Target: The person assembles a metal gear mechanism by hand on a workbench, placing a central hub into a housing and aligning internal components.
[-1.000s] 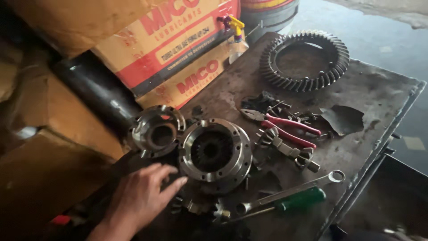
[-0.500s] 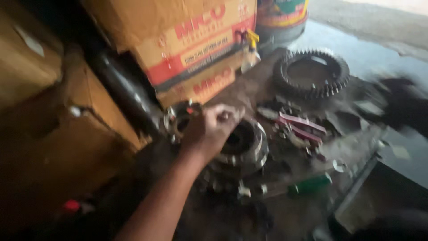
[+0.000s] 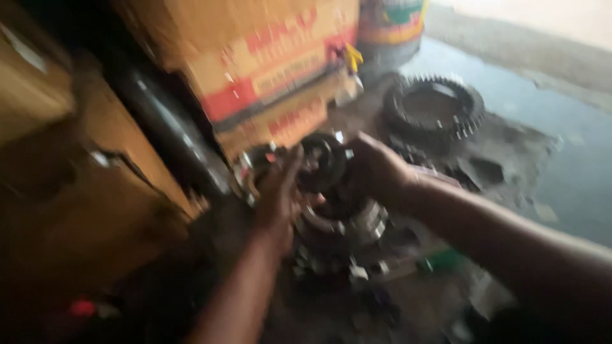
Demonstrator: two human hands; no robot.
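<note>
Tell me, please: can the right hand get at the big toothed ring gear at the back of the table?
Probably yes. The right hand is on the dark round part, and nothing stands between it and the ring gear.

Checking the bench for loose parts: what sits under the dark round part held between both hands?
Under the dark round part sits a round metal housing on the workbench. Left hand and right hand cover its top; blur hides details.

The setting is a mechanical repair workshop. A grimy metal workbench (image 3: 510, 159) carries a large toothed ring gear (image 3: 433, 105) beyond the right hand (image 3: 376, 169) and round metal housings (image 3: 344, 223) beneath both hands. Stacked cardboard cartons (image 3: 255, 70) stand behind the left hand (image 3: 277, 197).
</note>
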